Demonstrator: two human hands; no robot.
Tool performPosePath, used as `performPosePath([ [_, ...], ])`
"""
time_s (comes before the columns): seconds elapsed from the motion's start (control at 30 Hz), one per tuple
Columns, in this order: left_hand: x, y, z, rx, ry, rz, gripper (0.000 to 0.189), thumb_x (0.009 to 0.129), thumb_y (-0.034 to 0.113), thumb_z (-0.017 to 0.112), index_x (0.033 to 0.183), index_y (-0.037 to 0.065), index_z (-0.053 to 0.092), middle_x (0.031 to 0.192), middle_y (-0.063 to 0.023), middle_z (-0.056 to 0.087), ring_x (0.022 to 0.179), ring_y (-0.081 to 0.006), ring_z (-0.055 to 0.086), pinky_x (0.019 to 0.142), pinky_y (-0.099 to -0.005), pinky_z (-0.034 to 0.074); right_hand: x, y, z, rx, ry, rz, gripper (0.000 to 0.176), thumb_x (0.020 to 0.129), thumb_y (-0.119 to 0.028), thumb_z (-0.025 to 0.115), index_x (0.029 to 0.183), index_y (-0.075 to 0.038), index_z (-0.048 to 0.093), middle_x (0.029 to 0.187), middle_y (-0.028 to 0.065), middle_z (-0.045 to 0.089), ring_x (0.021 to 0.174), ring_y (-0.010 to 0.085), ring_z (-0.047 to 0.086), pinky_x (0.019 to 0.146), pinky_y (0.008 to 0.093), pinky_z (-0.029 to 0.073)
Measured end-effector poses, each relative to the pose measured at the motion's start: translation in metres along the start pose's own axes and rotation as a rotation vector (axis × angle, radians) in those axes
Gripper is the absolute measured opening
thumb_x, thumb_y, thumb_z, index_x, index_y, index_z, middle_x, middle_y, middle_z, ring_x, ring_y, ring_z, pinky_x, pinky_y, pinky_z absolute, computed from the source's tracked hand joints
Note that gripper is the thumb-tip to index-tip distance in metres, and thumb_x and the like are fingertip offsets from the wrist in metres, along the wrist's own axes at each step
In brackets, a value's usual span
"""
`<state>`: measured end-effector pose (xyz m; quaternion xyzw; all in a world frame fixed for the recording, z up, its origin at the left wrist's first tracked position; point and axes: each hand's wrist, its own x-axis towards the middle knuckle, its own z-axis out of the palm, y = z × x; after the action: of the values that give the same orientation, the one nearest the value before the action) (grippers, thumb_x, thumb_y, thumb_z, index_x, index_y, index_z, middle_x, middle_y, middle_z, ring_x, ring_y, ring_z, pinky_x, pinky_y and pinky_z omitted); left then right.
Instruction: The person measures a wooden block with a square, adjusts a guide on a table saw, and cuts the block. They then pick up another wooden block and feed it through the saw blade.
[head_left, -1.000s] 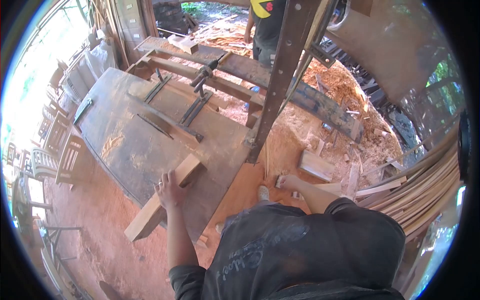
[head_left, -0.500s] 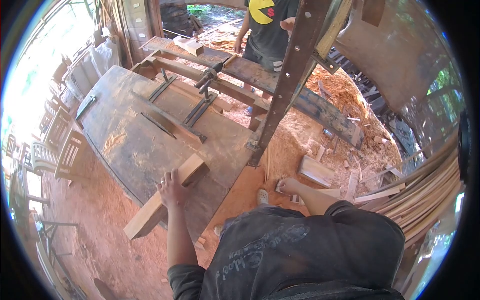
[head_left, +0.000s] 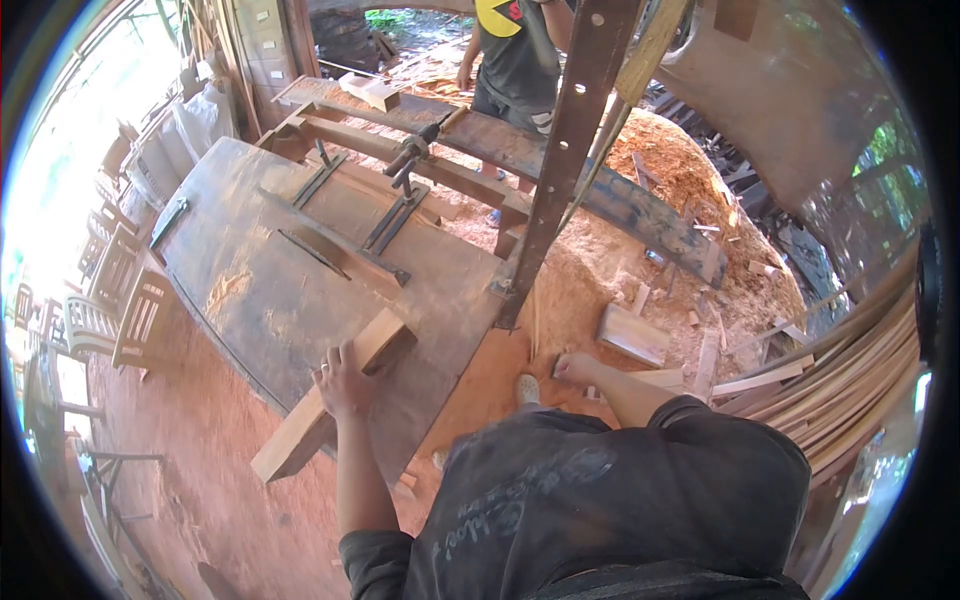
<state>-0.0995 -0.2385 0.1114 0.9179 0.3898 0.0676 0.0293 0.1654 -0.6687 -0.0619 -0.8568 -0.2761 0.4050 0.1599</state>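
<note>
A thick squared wooden beam lies on the near end of the table saw top, one end sticking out past the table's left edge. My left hand rests over the middle of this beam, fingers wrapped across its upper face, with a ring on one finger. To the right, off the table, my right hand is closed in a fist; whatever it may hold is hidden. A short wood block lies just beyond it. Farther along the saw top stand a metal fence and a thin dark blade.
An upright steel post with holes rises at the table's right corner. A co-worker stands behind the wooden rails. Sawdust and offcuts cover the ground at right, beside a stack of long strips. Wooden chairs line the left.
The view has shifted slightly. The co-worker's arm by the post has gone up. My left hand stays on the beam, and my right hand remains closed in about the same place.
</note>
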Motion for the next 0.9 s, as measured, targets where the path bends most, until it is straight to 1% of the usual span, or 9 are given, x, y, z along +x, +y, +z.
performPosePath([
  [0.07, -0.001, 0.001, -0.001, -0.002, 0.010, 0.002, 0.076, 0.070, 0.047, 0.091, 0.132, 0.017, 0.058, 0.126, -0.0073, 0.064, 0.125, -0.0296, 0.061, 0.109, -0.0520, 0.044, -0.002, 0.000, -0.001, 0.059, -0.007, 0.037, 0.023, 0.091, -0.026, 0.071, 0.101, -0.008, 0.080, 0.090, 0.0093, 0.079, 0.080, 0.0211, 0.076, 0.073, 0.0374, 0.060],
  [0.17, 0.000, 0.001, -0.002, 0.002, -0.001, 0.001, 0.076, 0.070, 0.048, 0.090, 0.132, 0.017, 0.058, 0.127, -0.0072, 0.064, 0.125, -0.0293, 0.061, 0.109, -0.0520, 0.044, 0.002, 0.005, -0.003, -0.095, -0.058, 0.014, 0.028, 0.090, -0.030, 0.072, 0.105, -0.008, 0.080, 0.095, 0.0117, 0.079, 0.082, 0.0236, 0.076, 0.075, 0.0388, 0.060],
  [0.27, 0.000, 0.002, -0.001, 0.004, -0.009, 0.002, 0.077, 0.071, 0.049, 0.090, 0.133, 0.017, 0.057, 0.128, -0.0071, 0.064, 0.125, -0.0293, 0.061, 0.110, -0.0521, 0.044, -0.001, 0.004, -0.003, -0.131, -0.018, 0.042, 0.031, 0.090, -0.033, 0.071, 0.108, -0.009, 0.080, 0.096, 0.0141, 0.079, 0.084, 0.0252, 0.077, 0.077, 0.0397, 0.060],
  [0.37, 0.000, 0.002, -0.002, 0.017, -0.019, 0.009, 0.077, 0.073, 0.049, 0.089, 0.135, 0.018, 0.057, 0.129, -0.0074, 0.063, 0.126, -0.0294, 0.061, 0.110, -0.0525, 0.044, -0.009, -0.010, -0.011, -0.104, -0.095, 0.156, 0.031, 0.094, -0.033, 0.065, 0.113, -0.015, 0.081, 0.109, 0.0077, 0.080, 0.101, 0.0271, 0.076, 0.090, 0.0441, 0.058],
  [0.47, 0.001, 0.003, -0.004, 0.016, -0.040, 0.003, 0.077, 0.074, 0.050, 0.088, 0.137, 0.017, 0.056, 0.130, -0.0080, 0.062, 0.128, -0.0298, 0.060, 0.111, -0.0529, 0.043, -0.023, -0.037, -0.027, -0.056, -0.130, 0.196, 0.035, 0.092, -0.033, 0.069, 0.120, -0.015, 0.078, 0.101, 0.0137, 0.078, 0.086, 0.0251, 0.077, 0.075, 0.0433, 0.063],
  [0.53, 0.001, 0.003, -0.004, 0.009, -0.059, -0.007, 0.078, 0.075, 0.050, 0.088, 0.138, 0.017, 0.055, 0.131, -0.0085, 0.061, 0.129, -0.0302, 0.059, 0.113, -0.0530, 0.042, -0.032, -0.052, -0.035, -0.099, -0.133, 0.205, 0.037, 0.092, -0.034, 0.068, 0.123, -0.016, 0.077, 0.102, 0.0127, 0.078, 0.085, 0.0245, 0.077, 0.073, 0.0438, 0.063],
  [0.67, 0.001, 0.003, -0.002, 0.018, -0.062, -0.011, 0.079, 0.075, 0.050, 0.088, 0.138, 0.018, 0.055, 0.130, -0.0089, 0.061, 0.129, -0.0310, 0.059, 0.112, -0.0526, 0.042, -0.022, -0.034, -0.025, -0.060, -0.127, 0.112, 0.037, 0.093, -0.034, 0.067, 0.123, -0.015, 0.077, 0.102, 0.0112, 0.078, 0.085, 0.0233, 0.076, 0.074, 0.0422, 0.063],
  [0.77, 0.000, 0.003, -0.004, 0.035, -0.054, 0.000, 0.078, 0.075, 0.051, 0.088, 0.138, 0.018, 0.055, 0.128, -0.0089, 0.062, 0.128, -0.0311, 0.060, 0.110, -0.0519, 0.043, -0.015, -0.024, -0.017, -0.174, -0.096, 0.061, 0.037, 0.093, -0.033, 0.066, 0.123, -0.015, 0.077, 0.104, 0.0098, 0.078, 0.088, 0.0228, 0.076, 0.074, 0.0417, 0.062],
  [0.9, 0.001, 0.007, -0.010, 0.037, -0.073, -0.002, 0.076, 0.076, 0.052, 0.087, 0.137, 0.018, 0.056, 0.127, -0.0090, 0.063, 0.127, -0.0311, 0.060, 0.109, -0.0511, 0.043, -0.012, -0.019, -0.013, -0.061, -0.132, 0.073, 0.038, 0.093, -0.034, 0.065, 0.123, -0.014, 0.077, 0.107, 0.0100, 0.079, 0.095, 0.0236, 0.075, 0.083, 0.0422, 0.060],
])
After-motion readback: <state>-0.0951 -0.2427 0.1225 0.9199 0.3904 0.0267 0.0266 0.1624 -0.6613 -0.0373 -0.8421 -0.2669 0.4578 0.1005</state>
